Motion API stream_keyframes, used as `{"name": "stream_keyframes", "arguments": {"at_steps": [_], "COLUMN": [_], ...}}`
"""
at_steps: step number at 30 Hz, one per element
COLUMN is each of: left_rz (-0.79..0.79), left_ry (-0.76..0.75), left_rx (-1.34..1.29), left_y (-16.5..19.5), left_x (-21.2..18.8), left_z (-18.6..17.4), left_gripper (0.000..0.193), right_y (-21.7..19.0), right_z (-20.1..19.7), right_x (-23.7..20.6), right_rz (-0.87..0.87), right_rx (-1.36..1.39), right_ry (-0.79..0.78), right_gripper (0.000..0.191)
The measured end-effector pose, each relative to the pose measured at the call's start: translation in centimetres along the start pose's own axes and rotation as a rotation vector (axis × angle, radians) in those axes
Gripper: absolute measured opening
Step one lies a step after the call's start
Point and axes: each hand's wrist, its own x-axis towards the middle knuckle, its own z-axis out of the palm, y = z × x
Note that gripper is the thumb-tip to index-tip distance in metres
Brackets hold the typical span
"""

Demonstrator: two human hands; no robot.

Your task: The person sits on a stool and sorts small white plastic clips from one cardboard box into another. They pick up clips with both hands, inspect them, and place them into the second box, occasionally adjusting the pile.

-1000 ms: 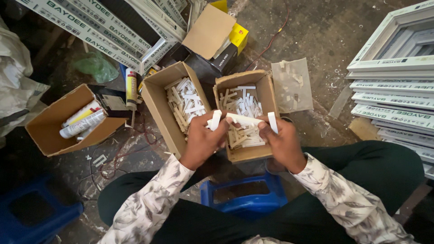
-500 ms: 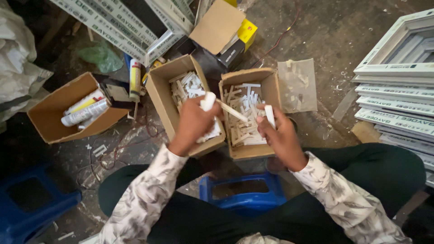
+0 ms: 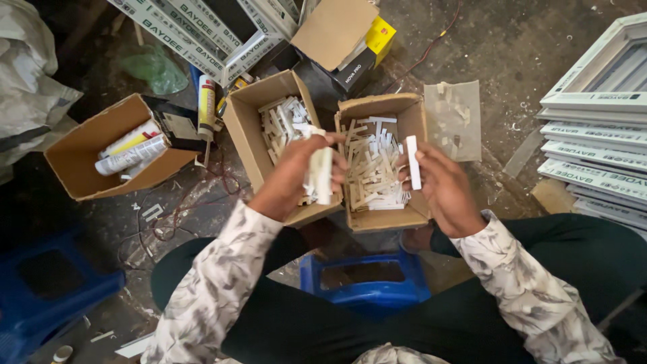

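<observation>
Dusty concrete floor (image 3: 512,40): we are gripping a white plastic strip (image 3: 321,176) in our left hand (image 3: 291,176), another strip (image 3: 412,163) in our right hand (image 3: 441,189), above two part-filled cardboard boxes (image 3: 251,128).

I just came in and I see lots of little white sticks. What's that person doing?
A person sits on a blue stool over two open cardboard boxes. The left hand holds a bundle of white plastic strips above the left box. The right hand pinches one single white strip over the right box, which holds a jumbled heap of them. A third box with tubes lies further left.
</observation>
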Motion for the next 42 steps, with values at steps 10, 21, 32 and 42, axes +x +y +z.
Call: {"name": "stream_keyframes", "arguments": {"at_steps": [10,21,32,42], "left_rz": [-0.054,-0.036,0.069,0.411], "left_ry": [-0.287,-0.354,-0.064,0.005], "left_rx": [-0.206,-0.325,-0.047,0.377], "left_y": [-4.5,-7.1,-8.0,-6.5], "left_x": [1.6,1.7,2.0,0.3], "left_z": [2.6,3.9,3.2,5.2], "left_gripper": [0.055,0.058,0.029,0.047], "right_y": [3.4,1.0,1.4,2.6], "right_z": [1.2,4.5,1.8,1.3], "right_x": [-0.3,-4.0,-2.3,-1.9], "right_rz": [-0.015,-0.765,-0.176,-0.234], "right_rx": [-0.024,-1.148,-0.595,-0.722], "right_ry": [-0.010,-0.004,-0.075,-0.106], "right_gripper": [0.037,0.030,0.029,0.024]}}
